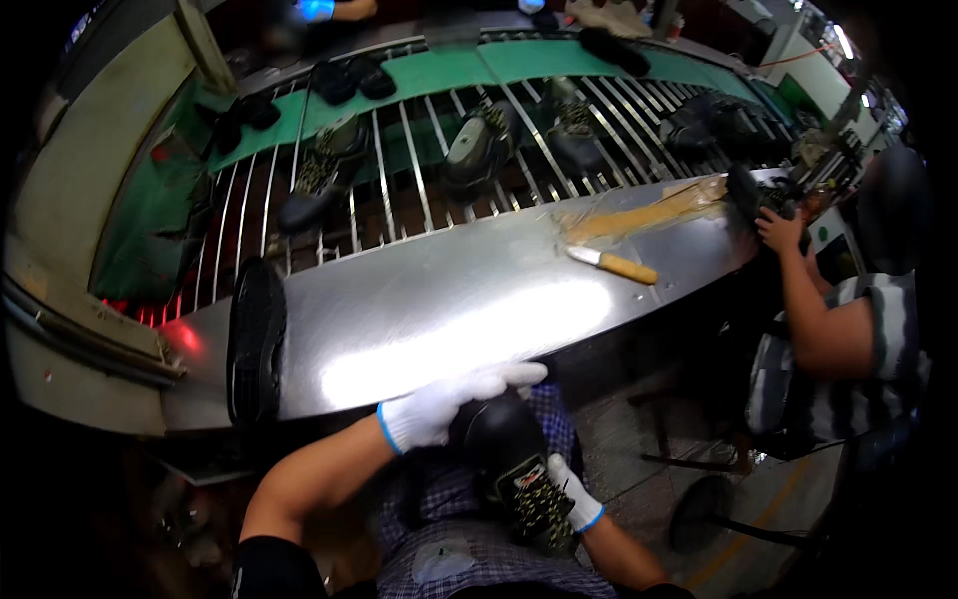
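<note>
Your gloved left hand (454, 399) and right hand (574, 494) grasp a black shoe (509, 454), apparently in your lap, below the steel table (449, 299).

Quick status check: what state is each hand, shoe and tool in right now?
Left hand in white glove: resting on the shoe's toe.
Right hand in white glove: gripping the shoe's laced side.
Black lace-up shoe: held on the lap.
Wooden-handled knife: lying flat on the steel table, untouched.
Black sole: lying at the table's left end.
</note>
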Demonstrator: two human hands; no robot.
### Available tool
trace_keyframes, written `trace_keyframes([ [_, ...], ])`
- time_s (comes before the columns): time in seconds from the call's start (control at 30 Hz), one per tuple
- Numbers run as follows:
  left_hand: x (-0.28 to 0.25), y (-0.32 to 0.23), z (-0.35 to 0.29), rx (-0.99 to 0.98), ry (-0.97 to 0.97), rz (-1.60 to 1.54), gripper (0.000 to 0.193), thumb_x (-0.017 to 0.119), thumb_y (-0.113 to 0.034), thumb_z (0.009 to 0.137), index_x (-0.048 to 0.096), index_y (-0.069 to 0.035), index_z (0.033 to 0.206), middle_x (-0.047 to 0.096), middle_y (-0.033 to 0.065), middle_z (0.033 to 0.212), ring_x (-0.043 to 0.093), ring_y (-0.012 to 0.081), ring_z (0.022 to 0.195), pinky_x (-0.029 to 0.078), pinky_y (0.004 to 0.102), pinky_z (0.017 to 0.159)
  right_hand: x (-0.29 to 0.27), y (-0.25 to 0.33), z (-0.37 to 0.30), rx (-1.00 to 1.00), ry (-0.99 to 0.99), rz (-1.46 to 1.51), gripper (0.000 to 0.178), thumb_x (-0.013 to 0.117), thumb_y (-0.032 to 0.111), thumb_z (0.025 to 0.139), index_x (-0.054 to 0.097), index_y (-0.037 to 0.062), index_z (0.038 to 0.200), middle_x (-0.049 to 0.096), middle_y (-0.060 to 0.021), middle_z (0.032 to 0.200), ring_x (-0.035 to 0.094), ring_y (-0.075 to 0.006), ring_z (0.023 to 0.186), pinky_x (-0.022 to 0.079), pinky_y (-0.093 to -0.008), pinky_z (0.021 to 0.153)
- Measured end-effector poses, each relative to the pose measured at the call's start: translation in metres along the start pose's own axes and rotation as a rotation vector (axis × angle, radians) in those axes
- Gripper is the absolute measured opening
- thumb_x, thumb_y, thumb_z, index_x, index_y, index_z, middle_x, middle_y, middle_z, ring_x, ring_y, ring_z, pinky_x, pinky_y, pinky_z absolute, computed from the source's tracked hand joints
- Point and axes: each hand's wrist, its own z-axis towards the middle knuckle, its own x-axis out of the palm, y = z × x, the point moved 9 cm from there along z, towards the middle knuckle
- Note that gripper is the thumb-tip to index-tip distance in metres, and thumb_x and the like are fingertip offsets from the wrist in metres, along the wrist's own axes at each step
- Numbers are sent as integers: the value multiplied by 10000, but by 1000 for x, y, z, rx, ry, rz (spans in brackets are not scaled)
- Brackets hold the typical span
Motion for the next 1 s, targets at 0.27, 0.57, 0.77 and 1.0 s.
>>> trace_keyframes([
  [0.27,61,-140,-46,453,-309,321,604,780,-196,945,552,54,1446,656,194,1401,642,281,1298,480,419,1167,107,75,25,-114,288,169,899,575,705,1006,504,-13,1541,596,-224,1500,617,-341,1357,561,-504,1111],
  [0.57,4,-115,-125,305,-573,835,997,947,-401,797,456,-29,1581,613,220,1474,612,324,1356,457,415,1183,197,298,38,-662,-95,-1869,366,749,302,964,718,99,1266,761,-149,1115,738,-247,988,588,-359,900],
  [0.77,-12,-103,-139,367,-702,857,1035,861,-599,801,439,-62,1580,639,267,1428,666,403,1297,529,465,1129,93,579,147,-620,-1117,-2080,1166,852,545,771,291,41,1661,504,-331,1522,613,-482,1299,520,-501,1087],
  [1.0,-27,-106,-160,362,-841,869,1027,843,-657,800,473,-77,1562,684,255,1369,707,424,1221,558,484,1076,121,564,216,-471,-1398,-2178,1252,944,545,690,238,86,1617,597,-272,1422,674,-472,1219,567,-533,1018],
])
